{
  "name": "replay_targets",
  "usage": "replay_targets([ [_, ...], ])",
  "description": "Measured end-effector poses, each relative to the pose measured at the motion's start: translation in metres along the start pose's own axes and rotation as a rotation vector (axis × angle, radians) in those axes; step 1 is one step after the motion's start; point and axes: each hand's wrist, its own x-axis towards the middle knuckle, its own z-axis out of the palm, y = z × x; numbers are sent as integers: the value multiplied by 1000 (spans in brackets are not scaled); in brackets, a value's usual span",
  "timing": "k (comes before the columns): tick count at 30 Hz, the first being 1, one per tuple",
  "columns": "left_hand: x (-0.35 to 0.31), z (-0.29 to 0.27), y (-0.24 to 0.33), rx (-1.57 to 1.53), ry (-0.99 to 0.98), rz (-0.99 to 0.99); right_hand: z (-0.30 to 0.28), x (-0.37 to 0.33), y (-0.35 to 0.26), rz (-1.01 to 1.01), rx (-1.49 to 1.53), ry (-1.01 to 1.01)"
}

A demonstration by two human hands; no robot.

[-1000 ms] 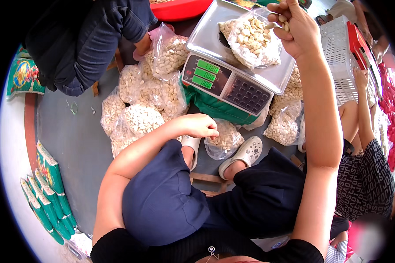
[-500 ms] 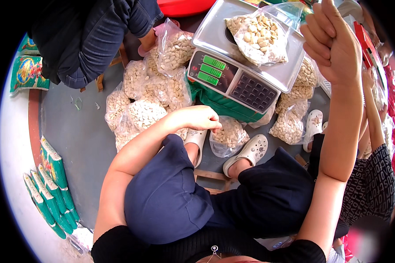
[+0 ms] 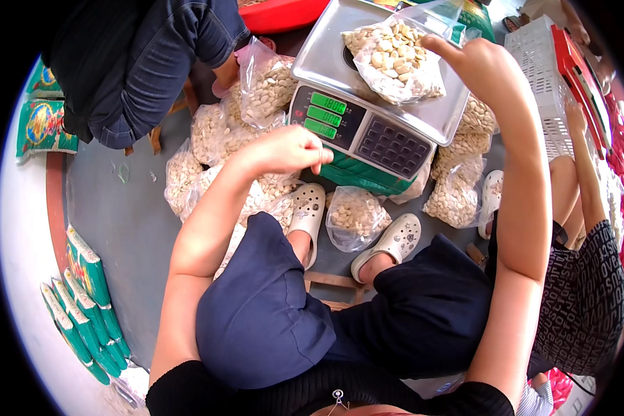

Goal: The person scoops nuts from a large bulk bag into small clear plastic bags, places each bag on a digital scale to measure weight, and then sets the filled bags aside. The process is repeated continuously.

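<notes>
A clear plastic bag of pale, flat, bean-like pieces lies on the steel pan of a digital weighing scale, its mouth toward the upper right. My right hand reaches over the pan's right side, fingertips at the bag's upper edge. One finger points toward the pieces; the others are bent and partly hidden, so what they hold is not visible. My left hand hovers by the scale's near left corner, fingers curled in. Its palm is turned away, and I cannot make out anything in it.
Filled clear bags are heaped left of the scale, with others to its right. A single bag sits between my shoes. Another person's knee is at upper left. Green packets stand lower left; a white crate is at right.
My right hand has come down and leftward from its raised position to the bag on the scale. My left hand has risen and shifted left, toward the scale's display.
</notes>
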Motion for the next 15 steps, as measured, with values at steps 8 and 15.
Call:
replay_targets([
  [8,88,-49,102,536,930,302,79,45,84,-168,-153,-19],
  [15,74,-36,164,477,804,750,-19,-59,126,-74,-134,-22],
])
